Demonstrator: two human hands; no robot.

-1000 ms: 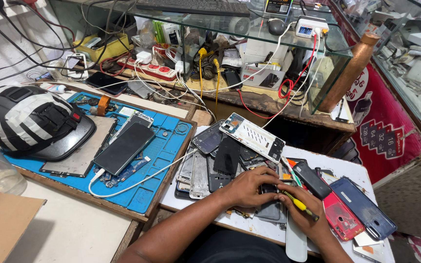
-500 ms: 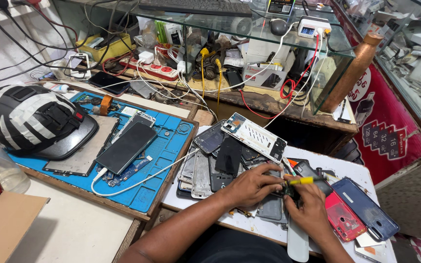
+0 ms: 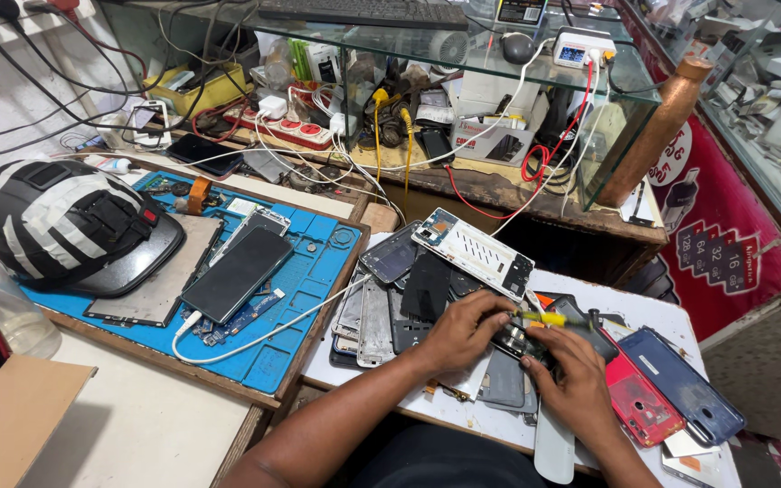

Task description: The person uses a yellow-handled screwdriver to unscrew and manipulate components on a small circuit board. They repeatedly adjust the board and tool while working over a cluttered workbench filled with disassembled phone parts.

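Blue rubber covers the big work mat (image 3: 314,298) on the left of the table (image 3: 137,434), where a black-and-white striped helmet (image 3: 61,221) sits beside a dark phone (image 3: 237,271) lying face up with a white cable (image 3: 264,334) trailing from it. To the right, on a white board (image 3: 635,303), lies a heap of stripped phone frames and back covers (image 3: 381,307), a white perforated frame (image 3: 476,253) propped on top, and red (image 3: 639,407) and blue (image 3: 680,384) back shells at the far edge. At the middle of that heap is the opened phone (image 3: 522,342) under work, lying flat between both hands. The left hand (image 3: 458,330) presses down on it, its fingers curled round a yellow-handled screwdriver (image 3: 544,318) that lies level across the device. The right hand (image 3: 571,380) clamps the phone's near edge, fingers closed on it from the side. Such a board looks light, stiff and thin, and probably fragile where the bare circuitry shows; it seems best held by the frame edges, as here, rather than over the exposed parts. The screwdriver is small and slim, likely prone to slipping, so a pinch close to the tip would steady it.
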